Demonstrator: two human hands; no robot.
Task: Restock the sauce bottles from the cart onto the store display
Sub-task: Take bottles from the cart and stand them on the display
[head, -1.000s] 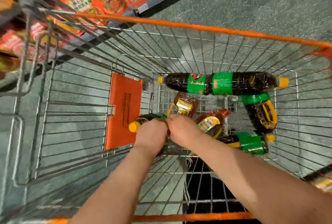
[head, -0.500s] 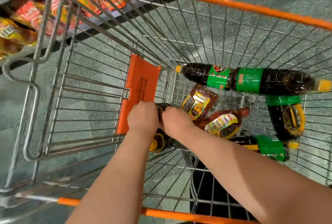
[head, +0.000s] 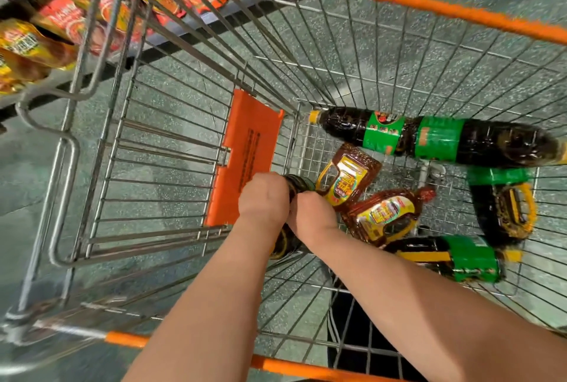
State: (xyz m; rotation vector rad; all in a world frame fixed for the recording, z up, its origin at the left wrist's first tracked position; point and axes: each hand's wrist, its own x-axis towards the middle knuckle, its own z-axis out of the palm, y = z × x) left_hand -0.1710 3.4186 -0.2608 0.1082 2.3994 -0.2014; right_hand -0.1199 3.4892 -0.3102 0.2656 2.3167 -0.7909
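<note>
I see both hands inside the wire cart (head: 171,142). Left hand (head: 264,197) and right hand (head: 310,216) have fingers curled around one dark glossy bottle (head: 299,185), lifted near the orange plastic flap (head: 248,151). Right of the fingers lie two amber ribbed jugs (head: 346,179), yellow labels. Beyond them, long dark bottles with green film labels (head: 435,139) lie on the mesh floor.
</note>
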